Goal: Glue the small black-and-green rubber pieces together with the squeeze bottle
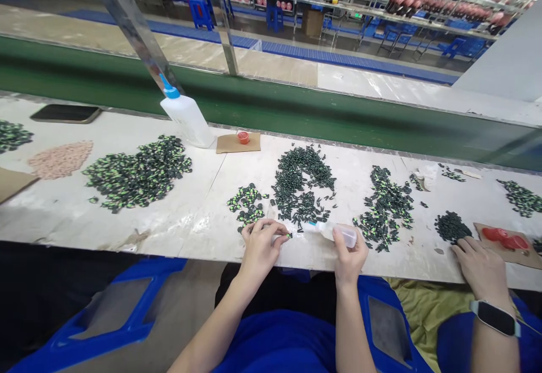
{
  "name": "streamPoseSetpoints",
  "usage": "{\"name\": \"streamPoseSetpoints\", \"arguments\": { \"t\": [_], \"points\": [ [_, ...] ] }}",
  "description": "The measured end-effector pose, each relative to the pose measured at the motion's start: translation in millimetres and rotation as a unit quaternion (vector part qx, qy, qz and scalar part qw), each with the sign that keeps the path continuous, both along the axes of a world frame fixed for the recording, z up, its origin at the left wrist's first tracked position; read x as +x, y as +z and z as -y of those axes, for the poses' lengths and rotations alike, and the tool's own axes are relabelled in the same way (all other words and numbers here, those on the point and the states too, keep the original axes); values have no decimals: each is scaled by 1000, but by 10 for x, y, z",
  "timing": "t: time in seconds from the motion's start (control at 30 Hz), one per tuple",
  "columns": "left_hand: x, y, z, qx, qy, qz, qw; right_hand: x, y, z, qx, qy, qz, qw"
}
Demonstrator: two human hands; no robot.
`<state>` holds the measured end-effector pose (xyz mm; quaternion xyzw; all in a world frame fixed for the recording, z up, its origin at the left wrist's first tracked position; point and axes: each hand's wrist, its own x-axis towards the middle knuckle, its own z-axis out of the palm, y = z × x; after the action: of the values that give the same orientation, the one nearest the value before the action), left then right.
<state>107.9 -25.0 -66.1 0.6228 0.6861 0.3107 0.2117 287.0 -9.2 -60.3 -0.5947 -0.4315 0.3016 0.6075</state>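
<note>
Left hand (260, 243) has its fingers pinching one tiny green piece (288, 236) at the counter (190, 215) edge, lower middle of frame; right hand (349, 254) is wrapped around a small squeeze bottle (336, 232), nozzle aimed at it. Risk as I see it: squeeze too hard and glue blobs, or the piece pops out. Count: one big bottle (186, 118) upper left, two bottles total, roughly nine piles, a co-worker's hand (480, 263) lower right.

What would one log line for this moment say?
left hand: pinching a small green piece | right hand: holding small squeeze bottle | co-worker's hand: resting by dark pile
</note>
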Motion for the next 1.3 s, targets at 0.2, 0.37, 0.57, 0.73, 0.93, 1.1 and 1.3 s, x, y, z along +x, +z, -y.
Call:
{"name": "streamPoseSetpoints", "arguments": {
  "t": [0.2, 0.37, 0.57, 0.73, 0.93, 1.1, 1.3],
  "points": [
    [-18, -57, 16, 46, -5, 0, 999, 256, -8, -156, 13, -21, -14, 1000],
    [-41, -89, 22, 60, -17, -15, 998, 260, -6, -242, -10, -79, 61, 995],
    [-27, -90, 35, 66, -22, -23, 997, 143, 59, -211, 3, -123, 132, 984],
    [-3, -103, 22, 75, -15, -30, 997, -37, -3, -45, 4, -168, 193, 967],
    [-9, -90, 26, 72, -14, -24, 997, -196, -142, -24, -59, -37, 302, 951],
    [-14, -43, 43, 57, -21, 10, 998, -177, -148, -37, -66, -18, 313, 947],
    [28, 25, 63, 37, -18, 68, 997, -263, -48, 87, -71, 75, 121, 987]
  ]
}}
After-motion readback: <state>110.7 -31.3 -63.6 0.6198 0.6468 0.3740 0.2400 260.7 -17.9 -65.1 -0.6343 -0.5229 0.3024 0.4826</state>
